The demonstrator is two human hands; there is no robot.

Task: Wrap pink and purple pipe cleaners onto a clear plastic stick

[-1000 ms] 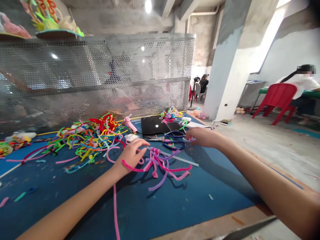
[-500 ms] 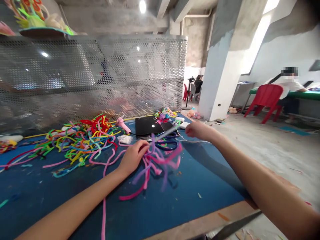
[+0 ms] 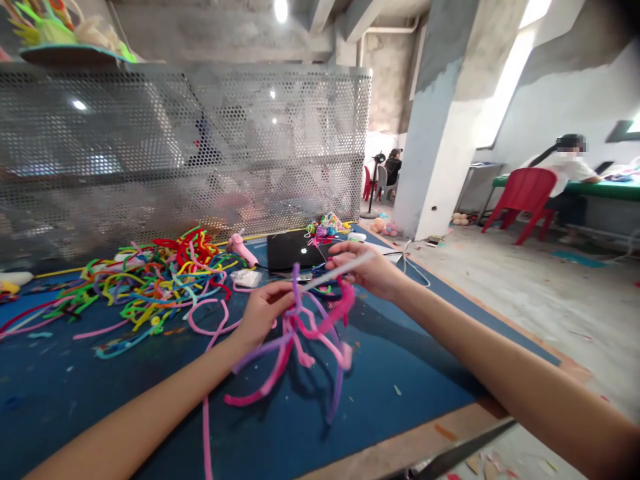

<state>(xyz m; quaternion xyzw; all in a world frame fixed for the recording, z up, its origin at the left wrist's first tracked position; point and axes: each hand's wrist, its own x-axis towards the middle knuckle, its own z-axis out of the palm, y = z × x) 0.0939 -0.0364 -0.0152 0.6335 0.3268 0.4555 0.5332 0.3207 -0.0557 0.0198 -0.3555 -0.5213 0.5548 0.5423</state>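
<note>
Pinched fingers of my left hand hold a bundle of pink and purple fuzzy stems above the blue table. The stems spread out downward and to the right, with one purple end pointing up. A pale straight stem slants up from the bundle to my right hand. My right hand's fingers are bent near the pale stem and a bright pink stem; whether they grip either is unclear. A long pink stem lies by my left forearm.
Many coloured stems are heaped at the left of the blue table. Behind my hands are a pink tool, a black laptop and a small stem pile. A perforated metal screen stands behind. A person sits at the right.
My right hand has moved left, closer to the bundle, and its fingers have spread somewhat. The stems have swung and shifted in my left hand. The view has shifted slightly.
</note>
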